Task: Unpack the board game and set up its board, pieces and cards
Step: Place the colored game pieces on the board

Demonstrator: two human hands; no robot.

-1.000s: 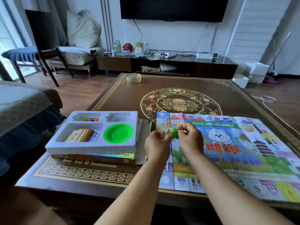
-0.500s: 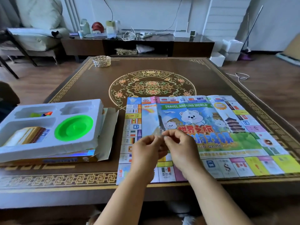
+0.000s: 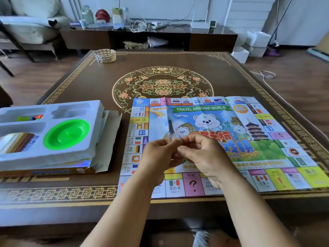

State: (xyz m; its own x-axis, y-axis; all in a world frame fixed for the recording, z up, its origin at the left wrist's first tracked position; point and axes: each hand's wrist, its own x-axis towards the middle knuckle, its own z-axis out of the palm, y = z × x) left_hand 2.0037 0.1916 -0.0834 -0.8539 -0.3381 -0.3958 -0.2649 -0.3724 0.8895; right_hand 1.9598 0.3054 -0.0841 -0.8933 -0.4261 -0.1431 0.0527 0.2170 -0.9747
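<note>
The paper game board [image 3: 213,125] lies unfolded on the right half of the table. Above its near-left part, my left hand [image 3: 158,157] and my right hand [image 3: 204,157] meet, and their fingertips pinch a small clear plastic bag [image 3: 171,139]. What the bag holds is hidden behind my fingers. The white plastic tray [image 3: 96,139] sits on the game box [image 3: 62,171] at the left. It holds a green bowl [image 3: 66,133], a stack of cards [image 3: 17,142] and small coloured pieces [image 3: 30,118].
The brown patterned table [image 3: 163,82] extends behind the board, with a glass ashtray [image 3: 105,55] at its far left. A low TV cabinet [image 3: 149,36] stands beyond it. A cable [image 3: 265,74] lies on the floor to the right.
The view swung left and down, so board and tray sit further right in frame. The green pieces seen between my fingers a second ago are now hidden. My hands stay together.
</note>
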